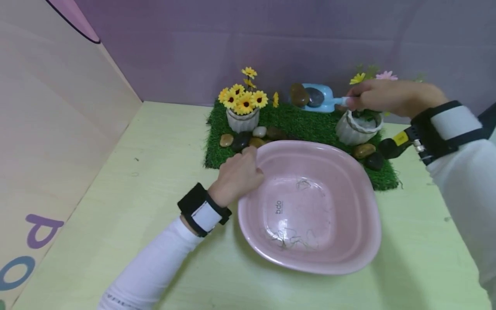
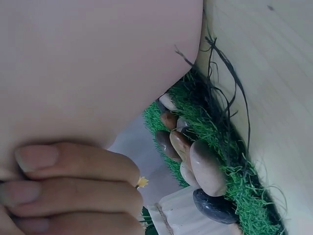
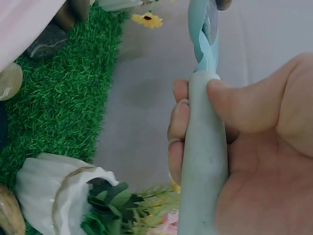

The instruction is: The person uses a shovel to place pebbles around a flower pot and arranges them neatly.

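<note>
My right hand (image 1: 381,97) grips the pale handle (image 3: 203,156) of a small light-blue shovel (image 1: 327,97), raised above the back of the turf mat. On its scoop lie a brown stone (image 1: 299,94) and a dark grey stone (image 1: 315,97). With my left hand (image 1: 240,174) I hold the left rim of a pink plastic basin (image 1: 352,219), fingers curled over its edge. In the left wrist view those fingers (image 2: 73,166) press against the basin's wall. A few thin green strands (image 1: 286,239) lie on the basin floor.
Artificial turf (image 1: 306,122) lies behind the basin, bearing several stones (image 1: 242,141). A white pot (image 1: 243,120) of yellow flowers stands left on it. Another white pot (image 1: 354,129) with flowers is tilted below my right hand. A purple-grey wall (image 1: 174,64) rises at the back of the table (image 1: 155,181).
</note>
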{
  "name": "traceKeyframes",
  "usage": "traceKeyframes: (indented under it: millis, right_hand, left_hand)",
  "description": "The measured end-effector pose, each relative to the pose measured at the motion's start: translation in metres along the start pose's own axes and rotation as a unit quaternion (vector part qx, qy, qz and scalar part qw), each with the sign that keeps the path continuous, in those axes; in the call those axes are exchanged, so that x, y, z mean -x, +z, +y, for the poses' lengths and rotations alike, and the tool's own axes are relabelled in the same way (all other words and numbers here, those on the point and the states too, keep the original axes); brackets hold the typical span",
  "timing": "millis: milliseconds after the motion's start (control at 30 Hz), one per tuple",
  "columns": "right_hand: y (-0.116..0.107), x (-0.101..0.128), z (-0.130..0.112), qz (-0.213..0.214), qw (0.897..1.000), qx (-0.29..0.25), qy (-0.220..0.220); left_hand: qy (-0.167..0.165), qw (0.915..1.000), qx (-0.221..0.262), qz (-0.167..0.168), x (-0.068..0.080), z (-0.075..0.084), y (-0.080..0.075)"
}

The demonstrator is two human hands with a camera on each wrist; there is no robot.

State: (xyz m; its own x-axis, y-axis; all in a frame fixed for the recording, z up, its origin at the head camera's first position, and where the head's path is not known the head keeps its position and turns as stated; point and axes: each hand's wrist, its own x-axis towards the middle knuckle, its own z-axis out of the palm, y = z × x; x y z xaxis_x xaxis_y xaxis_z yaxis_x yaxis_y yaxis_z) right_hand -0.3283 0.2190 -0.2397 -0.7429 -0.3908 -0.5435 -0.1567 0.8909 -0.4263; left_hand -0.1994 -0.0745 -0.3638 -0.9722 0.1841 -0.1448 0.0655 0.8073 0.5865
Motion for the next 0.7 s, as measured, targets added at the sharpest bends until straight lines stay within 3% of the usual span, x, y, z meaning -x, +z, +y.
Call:
traceKeyframes:
  millis: [233,700]
  right_hand:
    - [0.003,-0.012,0.000,0.006,0.999,-0.032,0.002]
    - [0.007,-0.023,0.017,-0.017,0.999,-0.026,0.009]
  left_hand:
    - [-0.006,1.0000,-0.001,-0.002,0.000,0.001,0.000]
    - [-0.002,1.0000,0.001,0.001,-0.001,0.002,0.002]
